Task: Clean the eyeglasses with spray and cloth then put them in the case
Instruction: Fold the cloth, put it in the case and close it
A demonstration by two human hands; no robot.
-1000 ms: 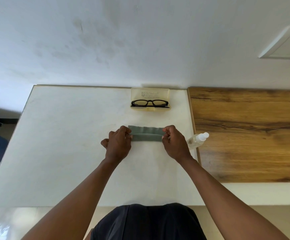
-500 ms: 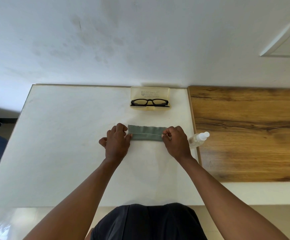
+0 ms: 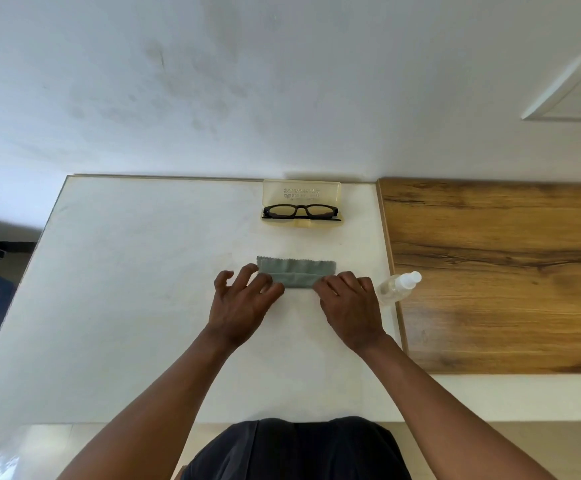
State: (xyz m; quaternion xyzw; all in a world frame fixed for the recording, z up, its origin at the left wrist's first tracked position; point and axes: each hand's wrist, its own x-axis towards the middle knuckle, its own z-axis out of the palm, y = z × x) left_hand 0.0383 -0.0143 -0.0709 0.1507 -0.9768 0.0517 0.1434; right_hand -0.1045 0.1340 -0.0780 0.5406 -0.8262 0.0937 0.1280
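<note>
Likely a home room: plain white table (image 3: 115, 306) beside wood-grain surface (image 3: 496, 271), against scuffed painted wall (image 3: 212, 81).

We cannot read the embossed lettering on the lid of the case (image 3: 301, 195); it is too small and faint. Nearer us than the case, both ends of the folded cloth (image 3: 296, 271) are covered: the left hand (image 3: 238, 303) hides its left end, the right hand (image 3: 349, 306) its right end, so we cannot tell whether either hand pinches the fabric or only presses it. Right of the cloth, the right hand covers part of the spray bottle (image 3: 398, 287), whose clear body blurs into the table. Both forearms run off the bottom edge.
</note>
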